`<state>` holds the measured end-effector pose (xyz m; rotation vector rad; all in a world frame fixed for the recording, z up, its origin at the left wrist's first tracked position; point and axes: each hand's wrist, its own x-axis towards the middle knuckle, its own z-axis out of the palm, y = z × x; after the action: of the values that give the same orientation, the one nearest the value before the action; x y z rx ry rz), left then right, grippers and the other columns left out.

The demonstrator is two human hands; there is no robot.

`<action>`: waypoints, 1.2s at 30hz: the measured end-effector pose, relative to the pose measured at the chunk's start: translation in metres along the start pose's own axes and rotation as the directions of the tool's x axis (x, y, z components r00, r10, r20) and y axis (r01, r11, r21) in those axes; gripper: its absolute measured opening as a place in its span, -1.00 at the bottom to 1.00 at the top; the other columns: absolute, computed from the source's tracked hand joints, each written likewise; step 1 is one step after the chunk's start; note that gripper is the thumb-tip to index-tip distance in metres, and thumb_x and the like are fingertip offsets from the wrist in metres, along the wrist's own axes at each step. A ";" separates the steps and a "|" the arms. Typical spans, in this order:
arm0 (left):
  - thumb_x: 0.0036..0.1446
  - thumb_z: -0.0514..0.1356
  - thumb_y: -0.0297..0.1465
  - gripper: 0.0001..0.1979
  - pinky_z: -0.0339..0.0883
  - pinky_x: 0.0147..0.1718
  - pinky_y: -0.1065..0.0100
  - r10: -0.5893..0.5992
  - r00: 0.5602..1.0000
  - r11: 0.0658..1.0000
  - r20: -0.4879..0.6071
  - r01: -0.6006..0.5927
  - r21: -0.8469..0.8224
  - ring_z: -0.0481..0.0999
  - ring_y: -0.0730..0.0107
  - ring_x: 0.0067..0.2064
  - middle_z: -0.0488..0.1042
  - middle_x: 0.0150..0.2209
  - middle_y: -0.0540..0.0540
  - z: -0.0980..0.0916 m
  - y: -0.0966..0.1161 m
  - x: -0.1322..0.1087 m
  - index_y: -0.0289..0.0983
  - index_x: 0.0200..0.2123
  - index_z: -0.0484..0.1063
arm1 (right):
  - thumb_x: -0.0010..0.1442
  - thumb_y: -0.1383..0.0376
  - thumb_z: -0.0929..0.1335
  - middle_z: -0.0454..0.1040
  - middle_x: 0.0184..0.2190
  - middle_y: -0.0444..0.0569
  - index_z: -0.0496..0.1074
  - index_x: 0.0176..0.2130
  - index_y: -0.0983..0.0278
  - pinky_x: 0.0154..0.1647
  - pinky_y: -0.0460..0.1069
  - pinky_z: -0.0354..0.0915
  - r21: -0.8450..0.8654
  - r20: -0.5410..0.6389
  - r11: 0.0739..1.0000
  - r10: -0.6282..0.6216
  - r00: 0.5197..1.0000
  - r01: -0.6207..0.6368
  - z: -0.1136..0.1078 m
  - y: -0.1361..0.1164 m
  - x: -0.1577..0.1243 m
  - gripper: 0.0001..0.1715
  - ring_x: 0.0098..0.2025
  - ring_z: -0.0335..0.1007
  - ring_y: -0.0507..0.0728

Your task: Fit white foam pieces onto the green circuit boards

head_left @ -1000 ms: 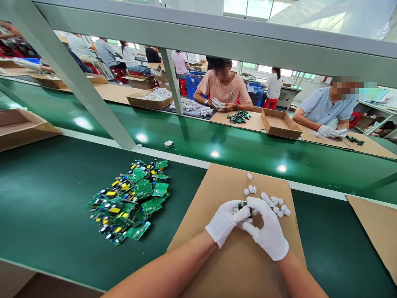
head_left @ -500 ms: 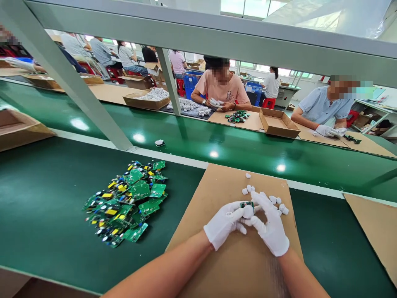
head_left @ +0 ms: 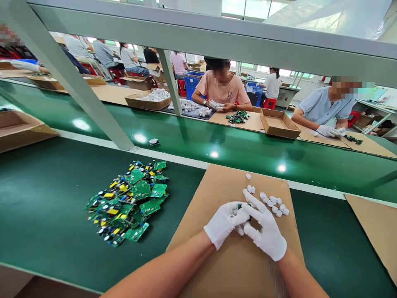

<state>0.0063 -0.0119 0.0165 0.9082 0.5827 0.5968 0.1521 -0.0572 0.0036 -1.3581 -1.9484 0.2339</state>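
Observation:
My left hand, in a white glove, is closed around a small green circuit board, most of which the fingers hide. Over the same board reaches my right hand, also gloved; its index finger and thumb touch the held piece from the right, while another finger stretches forward. The round white piece on the board is now covered by fingers. Beyond the hands, several small white pieces lie on a cardboard sheet. To the left, a heap of green circuit boards with yellow and black components rests on the dark green bench.
A grey shelf frame crosses above the bench, with a slanted post at left. A green conveyor belt runs behind, carrying one white-topped part. Co-workers sit across it. A cardboard box stands far left.
My right hand has shifted left and its fingers have come over the board, covering the white piece that showed before. The part on the belt has moved slightly left.

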 end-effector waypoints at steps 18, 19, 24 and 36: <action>0.08 0.19 -0.41 -0.78 0.32 -0.41 0.51 -0.109 0.980 0.885 0.163 0.171 -0.434 0.49 0.37 -0.24 0.39 -0.26 -0.08 0.002 -0.005 -0.006 -0.29 -0.16 0.40 | 0.17 0.12 0.30 0.32 0.11 -0.05 0.51 -0.16 0.14 0.16 0.14 0.14 0.610 0.041 0.729 0.362 0.931 -0.310 -0.006 -0.005 0.002 -0.70 0.15 0.19 0.23; 0.08 0.19 -0.41 -0.81 0.33 -0.42 0.51 -0.097 0.980 0.881 0.176 0.167 -0.444 0.49 0.38 -0.25 0.39 -0.27 -0.08 0.002 -0.005 -0.006 -0.31 -0.20 0.41 | 0.19 0.08 0.27 0.30 0.12 -0.04 0.50 -0.15 0.14 0.17 0.15 0.13 0.627 0.036 0.722 0.347 0.937 -0.291 -0.005 -0.005 0.001 -0.66 0.16 0.17 0.24; 0.07 0.20 -0.38 -0.84 0.36 -0.45 0.49 -0.107 0.976 0.873 0.189 0.184 -0.451 0.50 0.37 -0.30 0.38 -0.30 -0.06 -0.001 -0.007 -0.007 -0.33 -0.27 0.41 | 0.19 0.06 0.26 0.32 0.11 -0.03 0.41 -0.01 0.13 0.12 0.16 0.20 0.729 0.085 0.578 0.456 0.886 -0.367 -0.003 -0.012 0.002 -0.58 0.11 0.23 0.24; -0.05 0.30 -0.32 -0.73 0.33 -0.48 0.49 -0.139 0.987 0.897 0.082 0.160 -0.413 0.49 0.47 -0.42 0.42 -0.42 -0.04 -0.004 -0.015 -0.003 -0.34 -0.30 0.38 | 0.15 0.07 0.30 0.41 0.03 0.05 0.26 0.12 0.20 0.01 0.09 0.33 0.587 0.162 0.651 0.489 0.857 -0.482 0.001 -0.010 -0.001 -0.42 0.02 0.35 0.21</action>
<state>0.0049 -0.0187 0.0028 0.4654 0.4497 0.5304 0.1444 -0.0617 0.0079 -1.3761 -1.2582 1.0281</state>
